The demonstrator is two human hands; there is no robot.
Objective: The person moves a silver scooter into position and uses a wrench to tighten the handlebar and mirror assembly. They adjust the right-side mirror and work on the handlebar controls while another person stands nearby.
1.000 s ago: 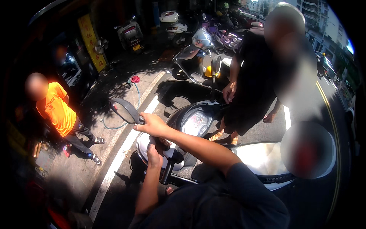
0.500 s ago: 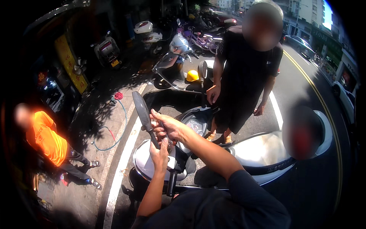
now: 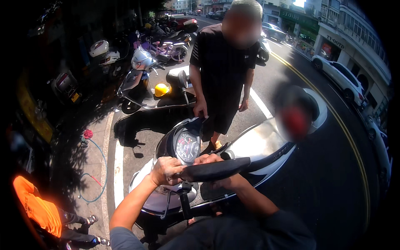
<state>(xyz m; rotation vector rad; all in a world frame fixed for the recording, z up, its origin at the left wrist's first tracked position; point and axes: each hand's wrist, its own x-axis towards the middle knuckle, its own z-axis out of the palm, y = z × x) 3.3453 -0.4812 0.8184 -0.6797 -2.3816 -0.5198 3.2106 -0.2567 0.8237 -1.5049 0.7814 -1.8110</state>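
A black rear-view mirror (image 3: 214,169) lies sideways over the handlebar of a white scooter (image 3: 141,189), its head pointing right. My left hand (image 3: 167,171) is closed around the mirror's stem end, beside the black handlebar grip (image 3: 184,200). Behind the mirror head, my right hand (image 3: 209,158) has its fingers curled near the round dial cluster (image 3: 187,146). The mirror covers much of that hand, so what its fingers pinch is hidden.
A person in black (image 3: 223,62) stands beyond the scooter, one hand near its far handlebar. A white seat (image 3: 256,141) with a helmeted, blurred figure (image 3: 295,118) is at right. Left are an orange-shirted person (image 3: 39,208) and a blue hose (image 3: 104,166); parked scooters (image 3: 137,83) stand behind.
The mirror has swung from upright to lying sideways, pointing right. My left hand has moved up to its stem end, and my right hand has gone behind its head. The view has shifted right.
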